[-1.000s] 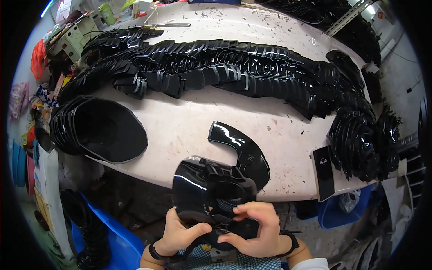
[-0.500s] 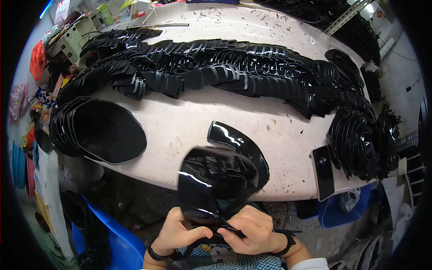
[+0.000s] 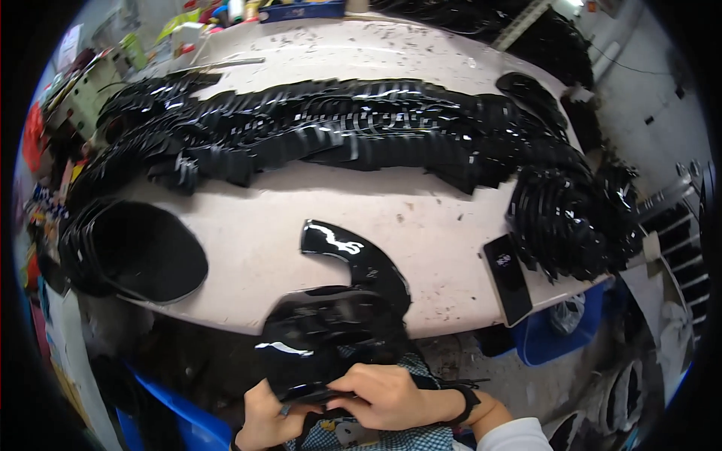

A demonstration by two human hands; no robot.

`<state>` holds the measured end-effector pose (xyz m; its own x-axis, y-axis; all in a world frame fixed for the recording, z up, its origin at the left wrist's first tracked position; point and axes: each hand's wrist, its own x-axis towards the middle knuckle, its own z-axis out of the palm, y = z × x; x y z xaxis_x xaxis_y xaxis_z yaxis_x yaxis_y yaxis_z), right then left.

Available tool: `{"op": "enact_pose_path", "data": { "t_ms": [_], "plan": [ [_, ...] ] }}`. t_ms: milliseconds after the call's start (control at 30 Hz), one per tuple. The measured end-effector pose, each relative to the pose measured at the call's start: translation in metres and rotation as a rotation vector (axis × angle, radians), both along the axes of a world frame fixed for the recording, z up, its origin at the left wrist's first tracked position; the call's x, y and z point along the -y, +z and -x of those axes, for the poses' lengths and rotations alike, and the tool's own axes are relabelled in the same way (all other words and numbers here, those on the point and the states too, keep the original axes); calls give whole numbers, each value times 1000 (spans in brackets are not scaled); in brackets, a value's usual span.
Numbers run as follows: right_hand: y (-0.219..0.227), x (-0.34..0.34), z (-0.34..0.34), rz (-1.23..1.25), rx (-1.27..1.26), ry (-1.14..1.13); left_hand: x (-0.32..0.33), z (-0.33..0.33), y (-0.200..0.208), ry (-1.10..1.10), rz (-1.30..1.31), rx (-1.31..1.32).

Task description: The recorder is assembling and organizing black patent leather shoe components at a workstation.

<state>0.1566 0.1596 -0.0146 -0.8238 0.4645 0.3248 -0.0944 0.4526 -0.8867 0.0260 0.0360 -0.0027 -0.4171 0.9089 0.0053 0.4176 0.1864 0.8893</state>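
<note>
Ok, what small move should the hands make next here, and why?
Probably a slight shift of the right hand along the near edge of the glossy black piece, with the left hand steadying it: both hands are at that edge, close together.

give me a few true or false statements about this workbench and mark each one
1. The left hand and right hand both grip a glossy black piece. True.
2. A curved black strip lies on the table. True.
3. The phone lies to the left of both hands. False: the phone lies to their right.
4. The container at the lower left is red. False: the container is blue.
5. A long row of overlapping black pieces stretches across the table. True.
</note>
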Motion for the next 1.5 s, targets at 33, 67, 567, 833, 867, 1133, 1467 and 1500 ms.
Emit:
{"op": "enact_pose_path", "data": {
  "t_ms": [33, 67, 567, 833, 867, 1133, 1467, 1500],
  "plan": [
    [4, 2, 0, -8, -4, -4, 7, 3, 1, -15, -55, -107],
    [9, 4, -1, -15, -8, -6, 13, 5, 3, -27, -112, -215],
    [-20, 6, -12, -139, -62, 568, 75, 46, 39, -853, 146, 161],
    [-5, 28, -12, -396, -112, 578, -32, -5, -41, -330, 221, 632],
    [0, 30, -12, -437, -142, 581, -34, -16, -49, -337, 86, 786],
    [-4, 0, -20, -255, -120, -99, -14, -25, -73, -77, -166, 589],
    [-32, -18, -21, 1243, 40, 579, -17, -16, -69, -492, -407, 950],
    [-38, -20, -23, 1234, 46, 609, -18, -17, -68, -465, -407, 948]
  ]
}}
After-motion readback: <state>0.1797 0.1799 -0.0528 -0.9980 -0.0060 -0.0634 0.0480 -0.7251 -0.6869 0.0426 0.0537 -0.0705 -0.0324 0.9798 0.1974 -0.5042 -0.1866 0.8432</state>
